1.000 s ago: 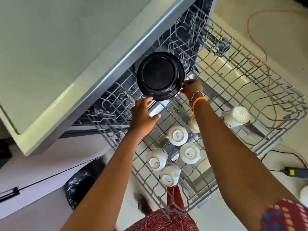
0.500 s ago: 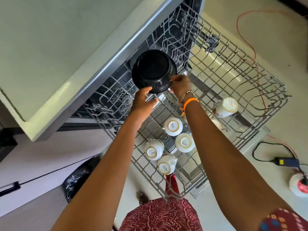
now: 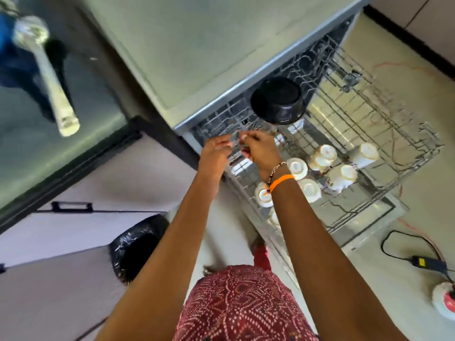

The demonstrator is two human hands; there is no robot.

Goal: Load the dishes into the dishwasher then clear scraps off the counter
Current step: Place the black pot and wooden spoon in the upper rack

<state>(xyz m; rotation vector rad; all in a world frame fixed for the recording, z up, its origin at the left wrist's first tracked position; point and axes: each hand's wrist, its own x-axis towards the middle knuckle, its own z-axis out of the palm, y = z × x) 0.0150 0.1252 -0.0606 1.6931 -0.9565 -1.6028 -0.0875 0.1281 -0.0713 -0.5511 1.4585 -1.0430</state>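
Black bowl point(image 3: 277, 100) is sitting upside down at the back of the pulled-out dishwasher rack point(image 3: 384, 134), white cups point(image 3: 342, 177) are sitting nearer, and both hands are hovering close together, left hand point(image 3: 215, 151) and right hand point(image 3: 261, 150), over the rack's front corner.

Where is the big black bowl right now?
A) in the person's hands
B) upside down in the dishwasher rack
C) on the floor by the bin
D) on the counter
B: the black bowl sits bottom-up on the wire rack, behind the white cups, and neither hand touches it.
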